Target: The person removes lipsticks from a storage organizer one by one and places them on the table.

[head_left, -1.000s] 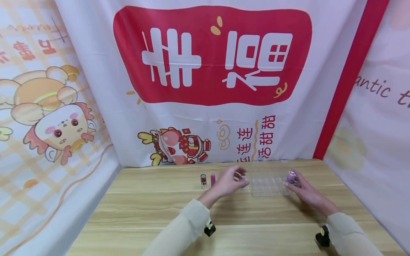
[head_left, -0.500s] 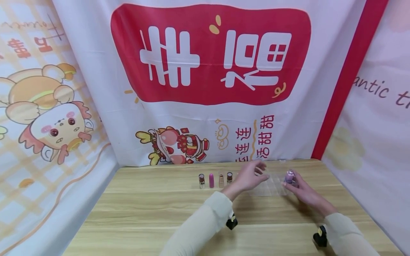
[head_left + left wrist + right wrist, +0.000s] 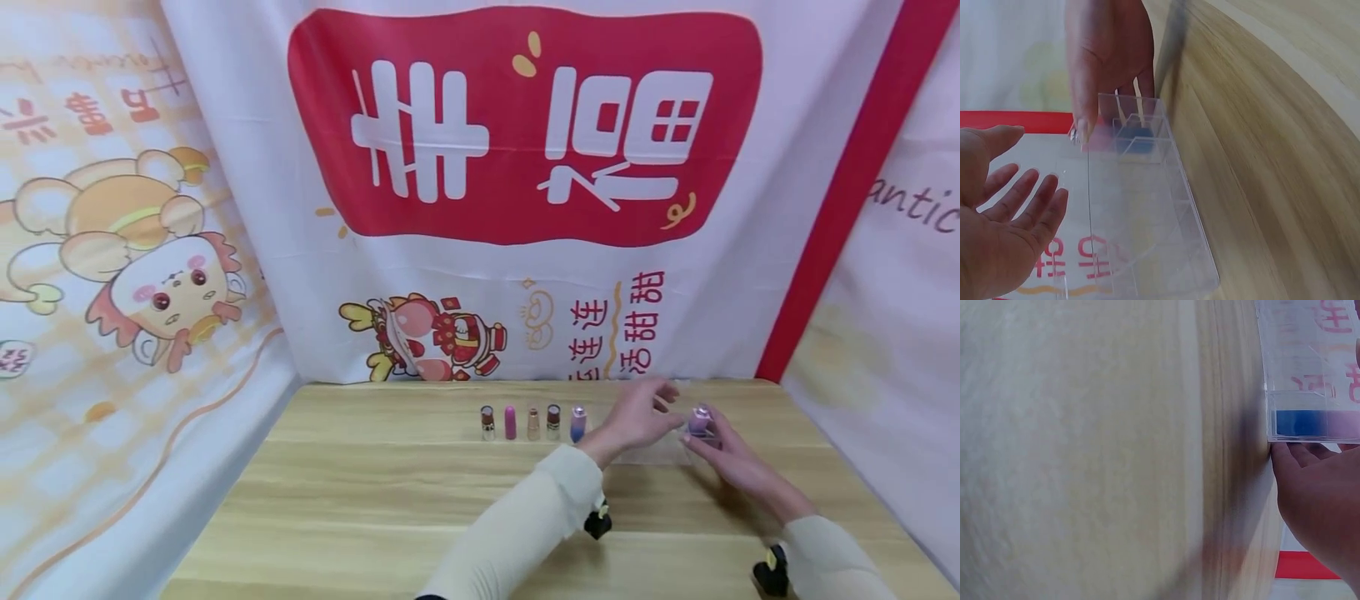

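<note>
A clear compartment box [image 3: 652, 446] [image 3: 1141, 206] [image 3: 1310, 356] lies on the wooden table [image 3: 375, 500]. My right hand [image 3: 723, 458] [image 3: 1110, 56] [image 3: 1319, 500] is at the box's right end, thumb and fingers pinching a small pink-and-blue tube [image 3: 699, 419] [image 3: 1135, 140] [image 3: 1310, 423] that stands in the end compartment. My left hand [image 3: 637, 412] [image 3: 1004, 212] hovers open over the left part of the box, fingers spread, holding nothing. Left of it, several small tubes [image 3: 532, 423] stand in a row.
Printed cloth banners [image 3: 525, 167] wall in the table at the back and both sides. The wooden top in front of the tubes and towards the left is bare. Both sleeves reach in from the near edge.
My left hand has moved right, from the row of tubes to above the clear box, uncovering more tubes in the row. My right hand has stayed at the box's end with the tube.
</note>
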Motion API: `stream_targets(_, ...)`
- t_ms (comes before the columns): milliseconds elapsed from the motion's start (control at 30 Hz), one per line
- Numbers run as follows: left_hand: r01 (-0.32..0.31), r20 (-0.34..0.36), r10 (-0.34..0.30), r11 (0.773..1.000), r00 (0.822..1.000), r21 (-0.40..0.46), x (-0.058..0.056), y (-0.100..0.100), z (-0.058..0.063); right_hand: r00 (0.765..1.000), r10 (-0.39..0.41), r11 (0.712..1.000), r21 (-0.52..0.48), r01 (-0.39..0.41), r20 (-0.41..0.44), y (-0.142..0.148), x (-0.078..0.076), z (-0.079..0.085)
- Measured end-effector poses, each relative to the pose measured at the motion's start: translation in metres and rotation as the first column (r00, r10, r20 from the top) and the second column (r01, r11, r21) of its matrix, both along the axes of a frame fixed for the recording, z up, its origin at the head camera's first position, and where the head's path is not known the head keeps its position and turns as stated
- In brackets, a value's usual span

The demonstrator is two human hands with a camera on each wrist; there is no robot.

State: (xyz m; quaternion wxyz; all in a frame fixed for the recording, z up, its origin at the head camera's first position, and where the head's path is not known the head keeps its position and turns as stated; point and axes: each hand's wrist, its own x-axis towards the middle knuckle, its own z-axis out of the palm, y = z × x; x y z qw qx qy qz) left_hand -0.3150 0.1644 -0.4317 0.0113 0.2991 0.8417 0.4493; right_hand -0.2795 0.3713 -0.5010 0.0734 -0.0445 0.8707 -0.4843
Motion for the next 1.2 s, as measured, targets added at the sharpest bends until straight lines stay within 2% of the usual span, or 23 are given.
stream_targets(100, 0.004, 0.010, -0.004, 1.000, 1.000, -0.003, 0.002, 0.014, -0.002, 1.000, -0.009, 1.000, 0.011, 0.009, -0.022, 0.007, 0.006, -0.002)
stream_targets(233, -0.018, 0.028, 0.018, 1.000, 0.999, -0.005, -0.001, 0.022, -0.006, 0.998, -0.001, 1.000, -0.009, 0.001, -0.057, 0.005, 0.007, -0.002)
stream_targets(533, -0.018, 0.021, 0.019, 0.999, 1.000, -0.036, -0.013, 0.038, -0.013, 0.995, 0.018, 0.999, -0.036, -0.022, -0.095, 0.003, 0.004, 0.001)
stream_targets(800, -0.017, 0.078, 0.021, 0.998, 0.997, -0.061, -0.023, 0.045, -0.024, 0.991, 0.021, 0.997, -0.070, -0.030, -0.131, 0.003, 0.004, -0.002)
stream_targets(967, -0.015, 0.099, 0.019, 0.999, 0.995, -0.041, -0.027, 0.054, -0.029, 0.992, 0.019, 0.995, -0.098, -0.032, -0.126, 0.006, 0.004, -0.002)
stream_targets(1200, -0.035, 0.019, 0.037, 0.997, 0.999, -0.071, -0.035, 0.065, -0.038, 0.995, 0.008, 0.996, -0.087, -0.017, -0.098, 0.009, 0.005, -0.002)
